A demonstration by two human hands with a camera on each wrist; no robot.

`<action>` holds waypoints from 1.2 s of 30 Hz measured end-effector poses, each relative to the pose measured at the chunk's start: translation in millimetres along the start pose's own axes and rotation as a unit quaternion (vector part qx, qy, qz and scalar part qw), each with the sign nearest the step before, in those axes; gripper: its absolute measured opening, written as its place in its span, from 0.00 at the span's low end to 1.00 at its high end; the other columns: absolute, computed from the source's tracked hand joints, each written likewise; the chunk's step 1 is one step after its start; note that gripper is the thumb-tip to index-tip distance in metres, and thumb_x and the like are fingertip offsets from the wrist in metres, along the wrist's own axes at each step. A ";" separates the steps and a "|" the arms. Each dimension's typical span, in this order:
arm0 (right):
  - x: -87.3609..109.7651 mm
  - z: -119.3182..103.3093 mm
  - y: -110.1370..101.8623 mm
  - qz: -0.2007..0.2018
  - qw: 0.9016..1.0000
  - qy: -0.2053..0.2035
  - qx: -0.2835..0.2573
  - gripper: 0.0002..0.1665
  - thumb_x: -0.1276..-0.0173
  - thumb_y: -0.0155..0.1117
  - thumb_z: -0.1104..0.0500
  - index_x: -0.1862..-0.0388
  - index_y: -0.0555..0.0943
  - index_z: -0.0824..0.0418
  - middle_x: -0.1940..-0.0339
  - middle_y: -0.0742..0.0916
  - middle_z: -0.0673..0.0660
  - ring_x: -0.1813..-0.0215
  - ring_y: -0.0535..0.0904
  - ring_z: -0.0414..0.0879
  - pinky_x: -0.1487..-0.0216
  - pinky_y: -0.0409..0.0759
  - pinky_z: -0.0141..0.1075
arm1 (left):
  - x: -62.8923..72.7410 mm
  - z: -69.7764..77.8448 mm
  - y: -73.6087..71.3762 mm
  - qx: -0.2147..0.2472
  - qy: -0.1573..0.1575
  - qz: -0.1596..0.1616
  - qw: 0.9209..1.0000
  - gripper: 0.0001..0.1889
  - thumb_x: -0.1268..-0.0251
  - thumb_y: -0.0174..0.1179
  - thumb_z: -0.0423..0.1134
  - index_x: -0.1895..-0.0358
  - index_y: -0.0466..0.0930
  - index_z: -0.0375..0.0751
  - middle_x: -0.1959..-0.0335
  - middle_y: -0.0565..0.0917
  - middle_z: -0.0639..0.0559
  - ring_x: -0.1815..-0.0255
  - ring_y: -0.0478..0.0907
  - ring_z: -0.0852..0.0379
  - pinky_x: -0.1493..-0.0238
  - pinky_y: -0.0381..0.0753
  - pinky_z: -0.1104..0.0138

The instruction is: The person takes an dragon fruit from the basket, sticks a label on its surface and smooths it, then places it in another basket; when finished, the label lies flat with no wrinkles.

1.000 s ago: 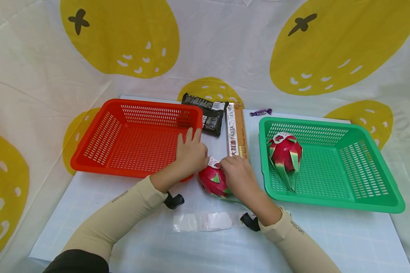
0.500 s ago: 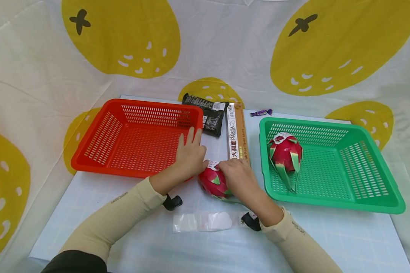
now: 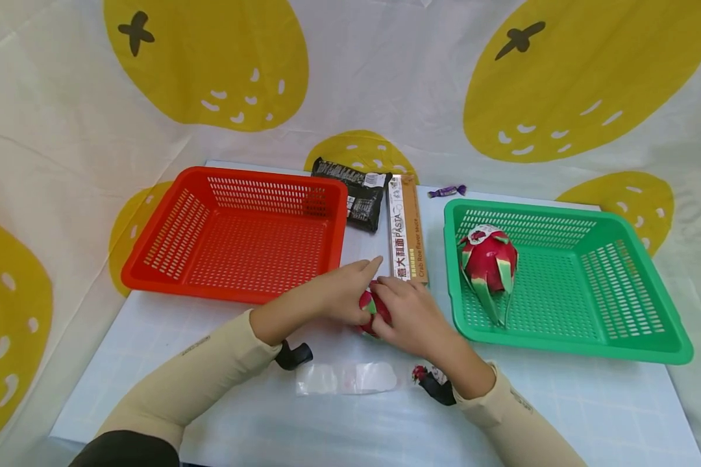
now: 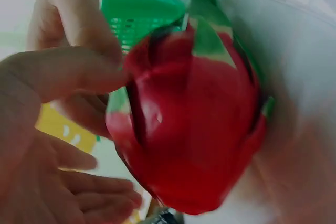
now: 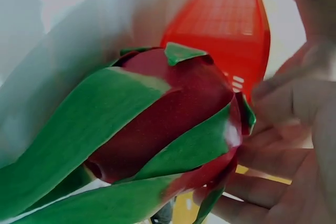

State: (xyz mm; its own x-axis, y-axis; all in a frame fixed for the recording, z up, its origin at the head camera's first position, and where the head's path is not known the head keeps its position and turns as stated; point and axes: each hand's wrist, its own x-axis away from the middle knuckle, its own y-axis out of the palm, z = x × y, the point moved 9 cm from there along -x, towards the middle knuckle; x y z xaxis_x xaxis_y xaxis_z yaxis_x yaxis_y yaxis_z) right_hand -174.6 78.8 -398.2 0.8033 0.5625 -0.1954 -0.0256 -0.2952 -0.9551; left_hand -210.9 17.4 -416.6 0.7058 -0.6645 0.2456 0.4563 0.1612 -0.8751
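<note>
A red dragon fruit (image 3: 368,305) with green leaf tips lies on the table between both hands; they cover much of it in the head view. My left hand (image 3: 347,295) rests its thumb against the fruit, its other fingers stretched out past it, as the left wrist view shows. From the other side my right hand (image 3: 411,314) holds the fruit, thumb and fingers bent about its end. Long green leaves (image 5: 100,119) trail from the fruit toward the right wrist camera. The white label on the fruit is hidden now.
A red basket (image 3: 233,295) stands left, a green basket (image 3: 561,344) right with another labelled dragon fruit (image 3: 487,263) inside. Behind lie black packets (image 3: 362,201), a pasta box (image 3: 407,227) and a purple-wrapped candy (image 3: 447,191). A clear plastic strip (image 3: 347,379) lies in front.
My left hand has moved right and toward me, off the red basket's edge and over the fruit. The right hand has shifted slightly toward me. The fruit's label has gone out of sight.
</note>
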 end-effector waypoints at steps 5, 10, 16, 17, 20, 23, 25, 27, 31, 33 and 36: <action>5.3 3.3 5.4 -0.036 0.999 0.013 -0.016 0.35 0.47 0.68 0.47 0.41 0.73 0.58 0.44 0.81 0.55 0.42 0.75 0.50 0.42 0.73 0.50 | -3.1 2.6 12.0 -0.029 -0.034 -0.050 0.998 0.56 0.55 0.72 0.50 0.27 0.46 0.33 0.36 0.71 0.42 0.41 0.73 0.52 0.40 0.73 0.63; 10.9 5.3 8.5 -0.028 0.999 0.016 -0.038 0.40 0.50 0.74 0.48 0.39 0.72 0.59 0.42 0.80 0.58 0.41 0.76 0.52 0.43 0.76 0.51 | -5.0 3.0 16.5 -0.094 -0.055 -0.051 0.993 0.50 0.59 0.75 0.49 0.32 0.59 0.33 0.41 0.76 0.44 0.45 0.76 0.52 0.47 0.79 0.61; 19.3 6.9 9.4 -0.008 0.998 0.029 -0.052 0.41 0.48 0.73 0.51 0.35 0.71 0.61 0.38 0.78 0.61 0.42 0.78 0.55 0.49 0.80 0.48 | -5.4 4.4 16.8 -0.141 -0.057 -0.043 0.987 0.38 0.61 0.76 0.51 0.45 0.72 0.38 0.55 0.80 0.48 0.57 0.77 0.56 0.58 0.82 0.62; 20.9 7.0 9.0 -0.004 0.998 0.031 -0.053 0.41 0.48 0.73 0.51 0.35 0.71 0.61 0.38 0.78 0.62 0.43 0.78 0.55 0.50 0.81 0.47 | -5.4 4.3 16.9 -0.145 -0.059 -0.044 0.987 0.39 0.61 0.76 0.52 0.44 0.72 0.37 0.55 0.80 0.48 0.57 0.77 0.56 0.59 0.82 0.62; 24.7 7.6 7.3 0.005 0.998 0.042 -0.056 0.40 0.48 0.74 0.51 0.37 0.72 0.61 0.38 0.78 0.62 0.44 0.79 0.55 0.52 0.81 0.46 | -5.2 3.9 17.1 -0.150 -0.068 -0.050 0.985 0.43 0.62 0.76 0.53 0.41 0.70 0.36 0.53 0.80 0.48 0.56 0.78 0.55 0.60 0.83 0.61; 27.7 9.1 6.3 0.007 0.997 0.056 -0.055 0.41 0.51 0.76 0.50 0.37 0.73 0.60 0.38 0.78 0.61 0.45 0.79 0.54 0.53 0.82 0.46 | -5.3 3.5 17.3 -0.153 -0.074 -0.052 0.984 0.44 0.62 0.75 0.55 0.40 0.69 0.36 0.53 0.81 0.48 0.57 0.78 0.55 0.61 0.83 0.62; 28.2 10.3 6.9 0.005 0.997 0.066 -0.051 0.43 0.51 0.76 0.49 0.37 0.72 0.59 0.38 0.78 0.59 0.45 0.79 0.53 0.53 0.82 0.45 | -5.7 2.2 17.6 -0.149 -0.075 -0.050 0.985 0.42 0.63 0.76 0.55 0.43 0.71 0.37 0.55 0.82 0.48 0.59 0.77 0.56 0.62 0.82 0.63; 27.9 11.8 9.4 -0.006 0.996 0.078 -0.049 0.46 0.53 0.77 0.48 0.36 0.70 0.58 0.39 0.78 0.58 0.45 0.78 0.52 0.53 0.82 0.45 | -6.1 0.6 18.1 -0.145 -0.075 -0.049 0.985 0.39 0.63 0.76 0.55 0.46 0.72 0.39 0.57 0.82 0.49 0.61 0.77 0.56 0.64 0.82 0.64; 29.1 16.6 20.5 -0.038 0.991 0.114 -0.061 0.54 0.57 0.78 0.44 0.32 0.65 0.56 0.39 0.75 0.57 0.44 0.74 0.52 0.54 0.82 0.46 | -6.6 -2.0 18.4 -0.140 -0.080 -0.048 0.986 0.37 0.64 0.76 0.55 0.49 0.74 0.40 0.60 0.82 0.50 0.63 0.76 0.57 0.66 0.81 0.64; 30.6 18.9 26.8 -0.050 0.987 0.135 -0.070 0.58 0.59 0.79 0.42 0.31 0.62 0.56 0.38 0.73 0.58 0.43 0.72 0.52 0.54 0.81 0.47 | -6.7 -1.8 18.1 -0.143 -0.084 -0.049 0.985 0.37 0.64 0.76 0.56 0.49 0.75 0.40 0.61 0.82 0.50 0.64 0.76 0.56 0.67 0.81 0.64; 31.0 20.0 33.5 -0.044 0.985 0.150 -0.072 0.62 0.62 0.80 0.40 0.30 0.60 0.57 0.36 0.71 0.59 0.39 0.67 0.54 0.50 0.79 0.50 | -5.7 -0.1 18.0 -0.141 -0.090 -0.043 0.985 0.38 0.64 0.76 0.56 0.47 0.74 0.39 0.60 0.83 0.50 0.64 0.77 0.56 0.67 0.81 0.64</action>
State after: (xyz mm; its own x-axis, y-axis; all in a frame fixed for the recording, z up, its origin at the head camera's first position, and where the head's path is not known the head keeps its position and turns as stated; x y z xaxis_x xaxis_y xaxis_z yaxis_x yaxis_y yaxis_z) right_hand -162.4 101.8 -440.6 0.9387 0.3443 -0.0182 0.1192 -0.3737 -0.9198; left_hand -206.8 24.1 -433.8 0.7674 -0.5225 0.3715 0.3678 -0.1157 -0.9227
